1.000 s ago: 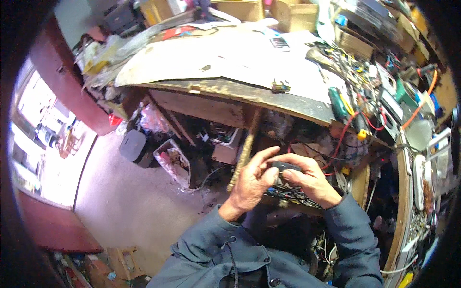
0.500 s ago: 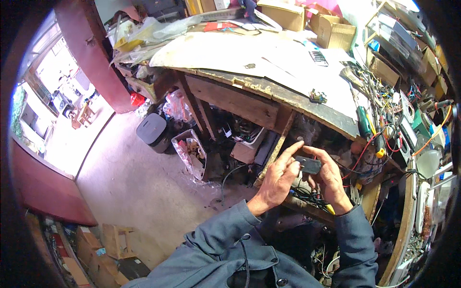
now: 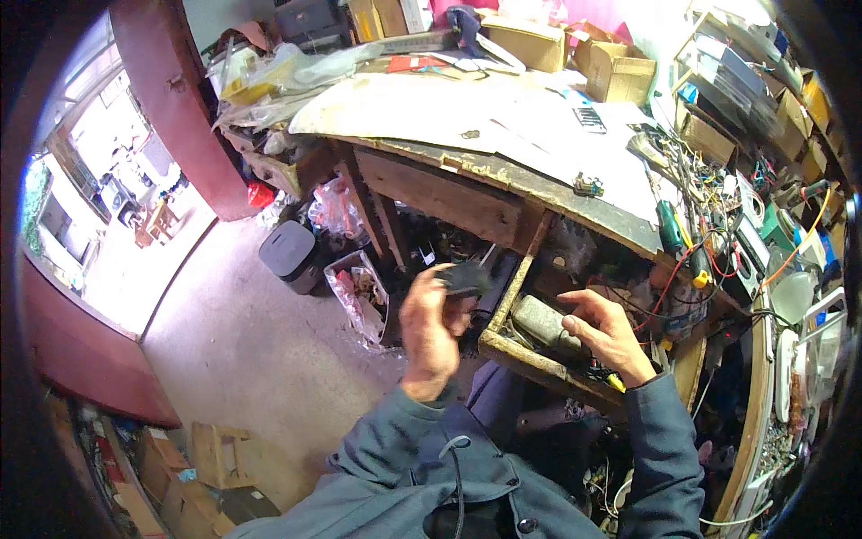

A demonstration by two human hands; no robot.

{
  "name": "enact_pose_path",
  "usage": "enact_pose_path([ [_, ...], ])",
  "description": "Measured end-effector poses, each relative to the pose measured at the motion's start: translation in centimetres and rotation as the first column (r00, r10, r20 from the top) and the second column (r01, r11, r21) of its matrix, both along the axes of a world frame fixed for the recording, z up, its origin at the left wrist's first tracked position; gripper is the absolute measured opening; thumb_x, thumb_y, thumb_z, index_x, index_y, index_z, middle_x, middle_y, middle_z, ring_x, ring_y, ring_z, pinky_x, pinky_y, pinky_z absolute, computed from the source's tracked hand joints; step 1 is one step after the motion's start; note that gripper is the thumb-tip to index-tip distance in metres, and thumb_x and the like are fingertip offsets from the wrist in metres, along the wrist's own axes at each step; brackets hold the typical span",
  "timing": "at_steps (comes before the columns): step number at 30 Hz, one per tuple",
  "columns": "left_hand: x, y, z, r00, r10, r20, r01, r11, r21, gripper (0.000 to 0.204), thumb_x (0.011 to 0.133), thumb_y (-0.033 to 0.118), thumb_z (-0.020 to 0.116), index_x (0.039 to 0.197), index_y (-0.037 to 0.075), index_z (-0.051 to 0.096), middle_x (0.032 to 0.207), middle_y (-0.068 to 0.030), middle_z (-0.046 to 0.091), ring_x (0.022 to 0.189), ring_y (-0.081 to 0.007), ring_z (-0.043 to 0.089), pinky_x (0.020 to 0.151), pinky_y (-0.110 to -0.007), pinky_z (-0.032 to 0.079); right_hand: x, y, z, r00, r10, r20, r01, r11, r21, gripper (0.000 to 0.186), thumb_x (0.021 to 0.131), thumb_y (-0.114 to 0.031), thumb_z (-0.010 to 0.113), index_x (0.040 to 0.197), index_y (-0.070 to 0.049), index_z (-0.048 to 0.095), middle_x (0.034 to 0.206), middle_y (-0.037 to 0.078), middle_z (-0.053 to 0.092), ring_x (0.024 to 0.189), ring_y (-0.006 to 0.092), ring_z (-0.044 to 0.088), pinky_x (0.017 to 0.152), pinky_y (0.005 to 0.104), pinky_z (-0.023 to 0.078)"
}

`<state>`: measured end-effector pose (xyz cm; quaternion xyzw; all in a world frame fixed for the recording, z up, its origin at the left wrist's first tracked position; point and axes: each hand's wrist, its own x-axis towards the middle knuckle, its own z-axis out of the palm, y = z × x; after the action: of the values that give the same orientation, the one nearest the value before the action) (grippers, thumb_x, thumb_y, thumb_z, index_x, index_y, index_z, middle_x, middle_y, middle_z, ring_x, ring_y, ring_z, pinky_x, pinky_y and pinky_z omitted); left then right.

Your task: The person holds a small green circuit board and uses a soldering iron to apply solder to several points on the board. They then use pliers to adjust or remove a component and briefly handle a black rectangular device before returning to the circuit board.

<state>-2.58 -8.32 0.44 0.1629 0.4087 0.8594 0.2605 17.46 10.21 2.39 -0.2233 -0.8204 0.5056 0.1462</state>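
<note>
A small dark, flat, rectangular piece (image 3: 464, 279) is gripped in my left hand (image 3: 426, 337), raised over the floor to the left of a wooden drawer (image 3: 537, 371). Motion blurs it, and its kind does not show. My right hand (image 3: 612, 334) hovers above the drawer with fingers apart and nothing in them. Below its fingertips, a worn grey block-shaped case (image 3: 541, 320) lies inside the drawer; whether they touch it I cannot tell. Part of the drawer's contents is hidden under that hand.
Ahead stands a workbench covered with a white sheet (image 3: 395, 103), bearing a small electronic part (image 3: 588, 186). Tangled wires and a green-handled tool (image 3: 669, 226) crowd its right end. A dark bin (image 3: 289, 251) and a white box of scraps (image 3: 382, 328) stand on the floor.
My left hand has swung left, away from my right hand, carrying the dark piece. My right hand has let go and its fingers are spread. The grey case now shows.
</note>
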Motion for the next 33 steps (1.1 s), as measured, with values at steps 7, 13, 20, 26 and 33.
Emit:
enact_pose_path([
  [7,-6.0,-5.7,-10.9,0.958,0.241,0.158,-0.138,0.866,-0.481,0.045,0.097,0.054,0.062,0.090,0.010,0.059,0.059,0.0021,0.048,0.044,-0.0085,0.044,0.039,-0.024,0.033,0.0,-0.3,-0.1,0.995,0.073,0.061,-0.086,0.968,0.237,0.037,0.094,-0.032,0.071,0.119,-0.004,0.067,0.080,0.009,0.067,0.066,0.0150,0.057,0.060,0.0326,0.046],
  [13,-4.5,-11.7,-28.0,0.947,0.075,0.312,0.213,0.582,-0.785,0.048,0.093,0.052,0.066,0.101,0.005,0.063,0.068,-0.0088,0.058,0.051,-0.0174,0.053,0.044,-0.031,0.041,0.1,-0.3,-0.7,0.977,0.142,0.157,-0.179,0.949,0.259,0.034,0.093,-0.031,0.071,0.113,-0.004,0.068,0.080,0.015,0.069,0.068,0.0252,0.064,0.064,0.0369,0.050],
  [20,-5.8,-12.2,-35.8,0.849,-0.024,0.527,0.486,0.427,-0.763,0.050,0.092,0.044,0.068,0.117,0.001,0.063,0.073,-0.0198,0.065,0.052,-0.0277,0.061,0.045,-0.040,0.051,-0.1,-0.3,-0.4,0.958,0.161,0.236,-0.219,0.944,0.247,0.035,0.093,-0.031,0.071,0.112,-0.002,0.067,0.076,0.016,0.070,0.068,0.0274,0.066,0.064,0.0392,0.051],
  [26,-16.6,-8.0,-32.4,0.961,0.019,0.275,0.182,0.703,-0.687,0.048,0.090,0.051,0.069,0.101,0.004,0.063,0.062,-0.0127,0.057,0.040,-0.0237,0.051,0.038,-0.037,0.046,-0.1,-0.2,-0.4,0.948,0.180,0.263,-0.249,0.932,0.262,0.035,0.093,-0.032,0.070,0.110,-0.002,0.068,0.077,0.017,0.070,0.068,0.0292,0.067,0.064,0.0403,0.051],
  [33,-19.4,-4.0,-24.3,0.983,-0.111,0.145,0.181,0.697,-0.693,0.056,0.094,0.038,0.066,0.132,0.000,0.053,0.114,-0.0239,0.067,0.081,-0.0289,0.070,0.063,-0.038,0.058,0.1,-0.2,-0.4,0.945,0.166,0.282,-0.246,0.928,0.280,0.034,0.093,-0.032,0.071,0.110,-0.003,0.068,0.078,0.017,0.070,0.072,0.0315,0.069,0.066,0.0413,0.053],
])
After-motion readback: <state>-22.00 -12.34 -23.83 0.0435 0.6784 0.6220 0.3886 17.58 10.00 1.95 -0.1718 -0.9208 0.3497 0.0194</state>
